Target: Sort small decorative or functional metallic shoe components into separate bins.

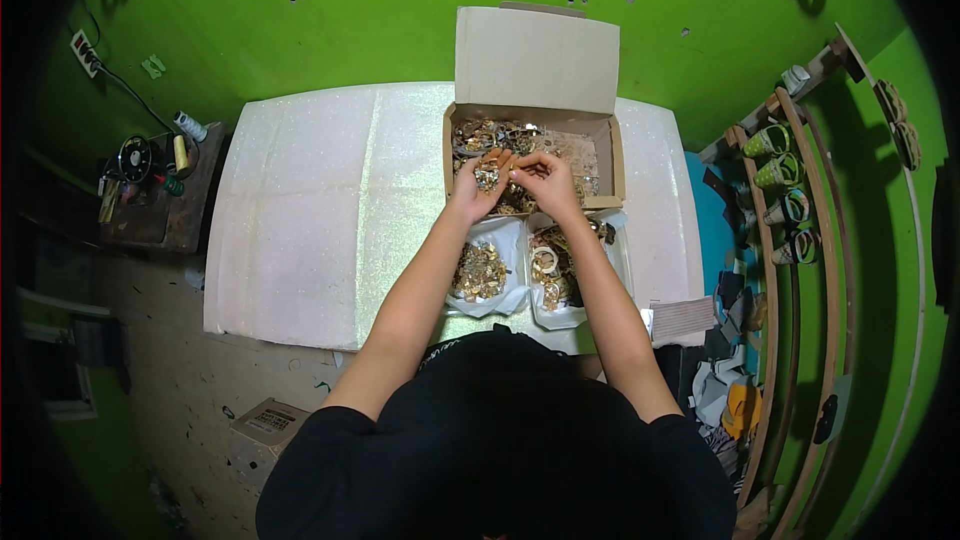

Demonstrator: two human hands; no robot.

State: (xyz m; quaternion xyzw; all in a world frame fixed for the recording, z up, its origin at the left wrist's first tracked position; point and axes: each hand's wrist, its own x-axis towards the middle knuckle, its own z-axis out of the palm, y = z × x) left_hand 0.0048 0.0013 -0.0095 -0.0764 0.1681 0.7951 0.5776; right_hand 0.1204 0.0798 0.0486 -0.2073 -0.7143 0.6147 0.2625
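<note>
My left hand [480,190] is turned palm up over the near left part of an open cardboard box [618,160]. Its cupped palm holds a small heap of shiny gold and silver metal pieces [488,176]. Beside it, my right hand [550,183] has thumb and fingers pinched together close to the left fingertips. What they grip is too small to make out. Inside the box lie many mixed metal fittings [482,135], densest on the left. Nearer to me, a white-lined tray [507,306] contains gold-coloured pieces [480,272]; a second tray [560,320] contains rings and darker parts, partly hidden by my right forearm.
The box lid [537,55] stands raised against the green wall. A glittery white cover [300,230] spreads over the table. Right of the trays lies a grey striped piece [683,317]. A wooden rack [770,240] with sandals stands at right; a small dark table [150,215] with thread spools at left.
</note>
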